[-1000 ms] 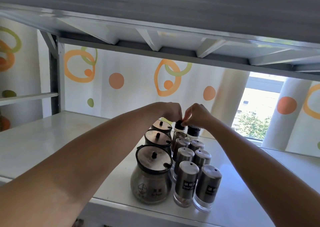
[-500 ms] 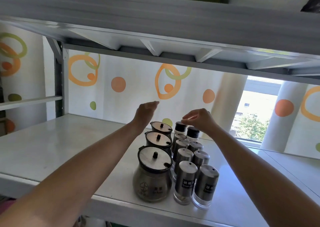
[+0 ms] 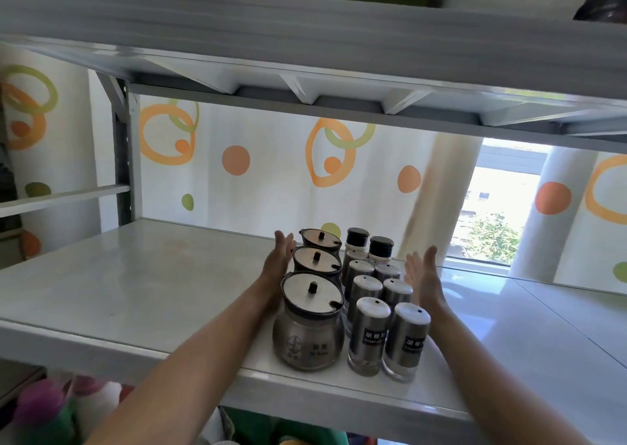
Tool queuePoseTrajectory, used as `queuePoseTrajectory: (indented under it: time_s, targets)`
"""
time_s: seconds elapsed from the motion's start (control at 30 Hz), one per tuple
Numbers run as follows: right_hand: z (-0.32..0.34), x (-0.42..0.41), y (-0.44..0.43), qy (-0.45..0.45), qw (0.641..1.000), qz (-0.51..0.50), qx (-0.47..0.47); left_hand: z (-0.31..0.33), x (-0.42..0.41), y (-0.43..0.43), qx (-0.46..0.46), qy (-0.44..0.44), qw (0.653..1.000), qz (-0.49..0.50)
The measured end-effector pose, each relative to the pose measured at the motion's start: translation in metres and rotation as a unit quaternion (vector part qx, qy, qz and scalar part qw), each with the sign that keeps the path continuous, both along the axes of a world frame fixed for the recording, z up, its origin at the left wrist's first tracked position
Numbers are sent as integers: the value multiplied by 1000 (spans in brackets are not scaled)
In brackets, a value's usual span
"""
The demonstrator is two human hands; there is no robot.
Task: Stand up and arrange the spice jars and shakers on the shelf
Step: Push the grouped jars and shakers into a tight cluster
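All the containers stand upright in a tight block at the lower centre of the frame, near the front edge of the white shelf. Three round jars with flat lids and black knobs form the block's left column, one behind the other. To their right run two columns of steel shakers, ending at the back in two black-capped bottles. The left hand is set on edge along the left side of the jar column, palm turned inward, its fingers straight and together and holding nothing. It lies just beside the middle and rear jars, and whether it touches them cannot be told. The right hand mirrors it on the far side of the shakers, palm inward and fingers straight and empty, standing a little apart from the nearest shaker. Nothing lies on its side, so the standing-up part looks done. The step in hand appears to be the final squaring of the group, with both palms bracketing it like a pair of guides. The next move probably calls for both palms to close in evenly and low on the bodies, so the rows tighten without the tall, narrow shakers tipping. The front pair stands close to the shelf's edge, so a slight push toward the back may be wise. Behind the shelf hangs a curtain with orange rings, and a bright window shows at right.
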State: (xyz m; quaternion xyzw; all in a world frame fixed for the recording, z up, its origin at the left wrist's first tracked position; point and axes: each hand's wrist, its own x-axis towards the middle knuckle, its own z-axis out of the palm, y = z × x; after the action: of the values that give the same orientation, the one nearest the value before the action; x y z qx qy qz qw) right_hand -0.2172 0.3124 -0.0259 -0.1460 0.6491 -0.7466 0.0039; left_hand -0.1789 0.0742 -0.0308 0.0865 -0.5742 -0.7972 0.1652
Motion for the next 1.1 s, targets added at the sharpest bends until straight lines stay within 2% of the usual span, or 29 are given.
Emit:
queuePoseTrajectory:
  time_s: [0.17, 0.27, 0.37, 0.53, 0.67, 1.1]
  targets:
    - [-13, -9, -8, 19, 995, 91, -26, -9, -8, 2, 36, 2, 998, -56]
    - [-17, -13, -9, 28, 982, 177, -54, -7, -5, 6, 17, -8, 996, -82]
    - [-12, -8, -14, 53, 968, 238, -61, -6, -6, 4, 36, 20, 993, -108]
    - [-6, -4, -20, 45, 967, 232, -90, -6, -13, 5, 60, 42, 991, -115]
    - [-7, -4, -24, 46, 966, 236, -91, -7, -16, 3, 56, 23, 990, -127]
    - [-7, -9, -21, 64, 969, 236, -28, -2, -10, 10, 76, 41, 985, -149]
